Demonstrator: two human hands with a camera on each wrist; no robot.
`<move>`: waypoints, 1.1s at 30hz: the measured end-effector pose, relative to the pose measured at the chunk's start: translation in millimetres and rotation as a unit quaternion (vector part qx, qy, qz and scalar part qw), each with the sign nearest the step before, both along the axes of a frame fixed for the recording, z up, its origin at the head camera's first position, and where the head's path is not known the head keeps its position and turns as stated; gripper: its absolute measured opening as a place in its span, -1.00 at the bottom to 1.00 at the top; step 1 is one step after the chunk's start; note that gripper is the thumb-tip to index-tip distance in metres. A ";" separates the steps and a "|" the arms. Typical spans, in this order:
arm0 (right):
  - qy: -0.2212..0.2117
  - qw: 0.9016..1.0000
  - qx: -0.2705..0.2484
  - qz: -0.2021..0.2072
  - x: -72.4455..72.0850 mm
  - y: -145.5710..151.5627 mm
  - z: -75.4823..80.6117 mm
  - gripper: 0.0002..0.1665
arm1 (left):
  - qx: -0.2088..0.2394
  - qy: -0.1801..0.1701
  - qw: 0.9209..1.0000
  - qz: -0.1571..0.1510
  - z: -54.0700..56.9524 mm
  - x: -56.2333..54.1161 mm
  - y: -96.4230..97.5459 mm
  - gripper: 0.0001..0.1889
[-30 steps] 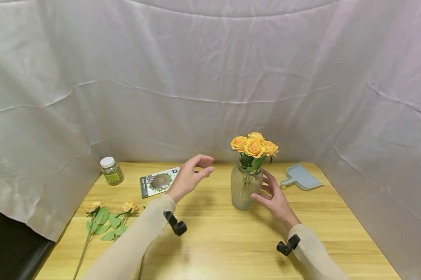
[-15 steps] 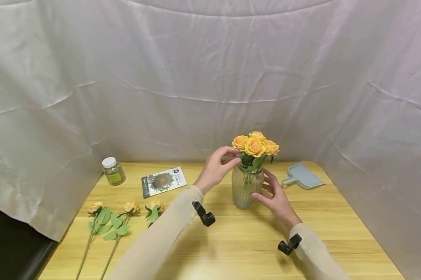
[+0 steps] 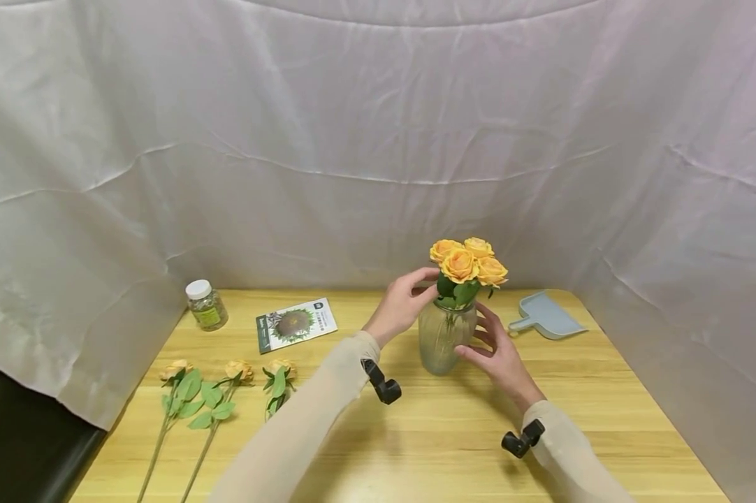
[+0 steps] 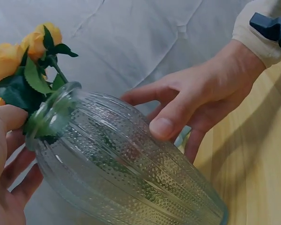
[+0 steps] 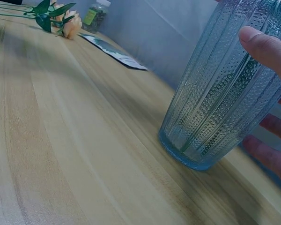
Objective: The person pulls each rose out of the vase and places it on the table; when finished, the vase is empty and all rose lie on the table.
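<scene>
A ribbed clear glass vase (image 3: pixel 442 344) stands upright on the wooden table, holding several yellow-orange roses (image 3: pixel 460 266) with dark green leaves. My right hand (image 3: pixel 502 362) holds the vase from its right side, thumb (image 5: pixel 262 44) on the near face and fingers wrapped behind. At the vase's mouth, my left hand (image 3: pixel 403 304) has its thumb and fingers bent about the leaves and stems just under the blooms. The left wrist view shows that thumb (image 4: pixel 11 117) at the leaves beside the rim, the other fingers past the neck; the leaves hide part of the grip.
Three loose roses (image 3: pixel 238 370) lie at the left of the table, one partly behind my left sleeve. Farther back are a white-lidded jar (image 3: pixel 206 305) and a printed packet (image 3: pixel 296 325). A grey-blue dustpan (image 3: pixel 548 318) lies right of the vase. Grey cloth hangs behind.
My left hand has moved right, from above the packet to the roses at the vase's mouth. The blooms have shifted slightly right. My right hand keeps its hold on the vase.
</scene>
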State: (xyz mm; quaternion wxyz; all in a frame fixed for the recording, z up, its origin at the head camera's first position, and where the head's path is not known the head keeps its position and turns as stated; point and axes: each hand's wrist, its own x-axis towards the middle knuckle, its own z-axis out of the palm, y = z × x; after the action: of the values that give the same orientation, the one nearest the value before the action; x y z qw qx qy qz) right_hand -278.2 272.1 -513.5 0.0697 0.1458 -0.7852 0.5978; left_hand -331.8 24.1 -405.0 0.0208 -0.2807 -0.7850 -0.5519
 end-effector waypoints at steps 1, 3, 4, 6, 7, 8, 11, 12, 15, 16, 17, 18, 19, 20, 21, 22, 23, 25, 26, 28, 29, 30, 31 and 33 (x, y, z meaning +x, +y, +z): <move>0.000 1.000 0.002 0.000 0.0 -0.1 -0.1 0.14 | -0.006 -0.001 1.000 -0.001 -0.1 -0.2 0.9 -0.60; -0.001 1.000 0.005 -0.002 0.3 -0.2 -0.2 0.14 | -0.018 -0.005 1.000 -0.002 0.1 -0.3 2.4 -0.60; -0.002 1.000 0.007 -0.003 0.2 0.1 -0.3 0.14 | -0.025 -0.008 1.000 -0.004 0.8 -0.6 3.4 -0.59; -0.002 1.000 0.011 -0.006 0.6 0.5 -0.1 0.13 | -0.034 -0.014 0.999 -0.009 2.4 -0.6 5.4 -0.59; -0.002 1.000 0.014 -0.008 0.6 0.6 -0.2 0.13 | -0.038 -0.016 0.999 -0.010 3.0 -0.7 6.2 -0.59; -0.002 1.000 0.016 -0.009 0.9 0.6 0.0 0.13 | -0.038 -0.019 0.999 -0.012 3.9 -0.6 6.7 -0.58; 0.003 1.000 0.018 -0.010 1.0 0.0 0.3 0.13 | -0.016 -0.025 1.000 -0.008 5.7 -0.7 8.1 -0.59; 0.005 1.000 0.017 -0.010 0.7 -0.3 0.3 0.12 | -0.003 -0.025 1.000 -0.002 6.1 -1.0 8.2 -0.60; 0.006 1.000 0.009 -0.006 -0.1 -1.3 0.7 0.12 | 0.041 -0.009 0.999 0.016 8.2 -2.3 8.2 -0.65; 0.006 1.000 0.007 -0.005 -0.4 -1.7 0.8 0.12 | 0.056 -0.001 0.998 0.021 9.2 -2.8 7.9 -0.67; 0.006 1.000 0.005 -0.005 -0.8 -1.8 0.9 0.12 | 0.068 0.010 0.997 0.024 10.3 -3.7 7.7 -0.68; 0.004 1.000 0.003 -0.004 -0.9 -2.0 1.1 0.12 | 0.078 0.020 0.996 0.028 11.5 -4.6 7.5 -0.69; 0.004 1.000 0.002 -0.004 -1.0 -2.0 1.0 0.13 | 0.087 0.031 0.995 0.028 12.8 -5.6 7.3 -0.70; 0.005 1.000 0.003 -0.002 -1.0 -2.1 1.2 0.13 | 0.095 0.041 0.994 0.030 14.3 -6.3 7.1 -0.72; 0.004 1.000 0.002 -0.003 -1.2 -2.0 1.0 0.13 | 0.103 0.048 0.993 0.032 15.9 -7.2 7.0 -0.72; 0.005 1.000 0.002 -0.002 -1.1 -1.9 1.0 0.13 | 0.111 0.056 0.992 0.032 17.8 -7.9 7.0 -0.73; 0.004 1.000 0.002 -0.003 -1.0 -1.8 1.0 0.13 | 0.117 0.064 0.991 0.032 19.8 -8.6 7.0 -0.74; 0.004 1.000 0.003 -0.003 -0.8 -1.6 1.1 0.13 | 0.131 0.074 0.988 0.036 24.4 -9.1 6.6 -0.76; 0.005 1.000 0.005 -0.004 -0.7 -1.5 1.0 0.12 | 0.137 0.078 0.987 0.039 26.9 -9.0 6.2 -0.76; 0.003 1.000 0.006 -0.007 -0.6 -1.4 1.1 0.12 | 0.150 0.085 0.984 0.043 32.2 -8.7 5.2 -0.77; 0.003 1.000 0.008 -0.008 -0.6 -1.3 1.0 0.12 | 0.153 0.089 0.983 0.046 34.7 -8.6 4.5 -0.77; 0.003 1.000 0.010 -0.009 -0.6 -1.1 0.9 0.12 | 0.157 0.092 0.982 0.050 37.1 -8.5 3.8 -0.78; 0.002 1.000 0.010 -0.010 -0.6 -1.1 0.9 0.13 | 0.161 0.094 0.981 0.052 39.3 -8.5 2.9 -0.79; -0.001 1.000 0.009 -0.010 -0.5 -1.0 1.1 0.13 | 0.169 0.099 0.979 0.055 43.6 -8.9 1.0 -0.79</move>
State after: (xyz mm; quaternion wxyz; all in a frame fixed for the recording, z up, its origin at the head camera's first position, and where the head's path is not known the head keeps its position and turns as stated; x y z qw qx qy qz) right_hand -278.6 271.1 -512.4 0.0736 0.1377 -0.7918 0.5905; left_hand -340.7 25.1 -361.4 0.1763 -0.2831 -0.6883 -0.6442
